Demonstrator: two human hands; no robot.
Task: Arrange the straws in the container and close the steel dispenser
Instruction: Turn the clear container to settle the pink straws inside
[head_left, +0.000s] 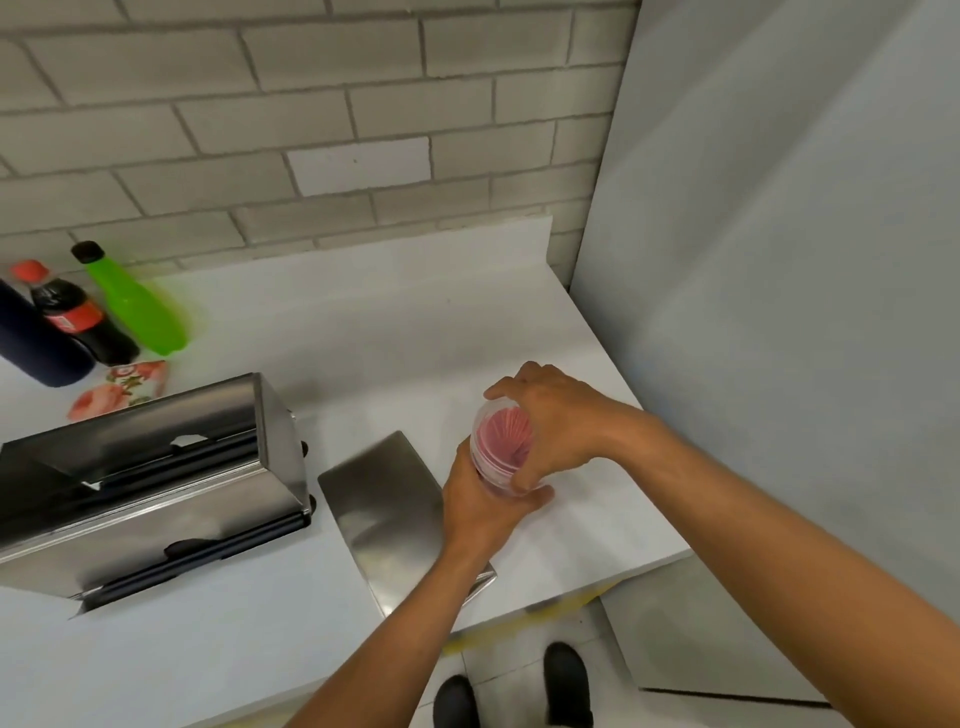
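Note:
A clear plastic cup (488, 457) full of red straws (506, 434) stands on the white counter at the right. My left hand (478, 501) wraps its lower side. My right hand (556, 421) curls over its rim and far side. The steel dispenser (145, 483) sits open at the left, its dark inside showing. Its flat steel lid (379, 499) lies on the counter between the dispenser and the cup, partly under my left forearm.
A green bottle (135, 306), a cola bottle (78, 317) and a dark blue flask (36, 343) stand at the back left, with a floral packet (122, 389) beside them. A grey wall panel (779, 312) bounds the counter (363, 332) on the right. My shoes show below the counter edge.

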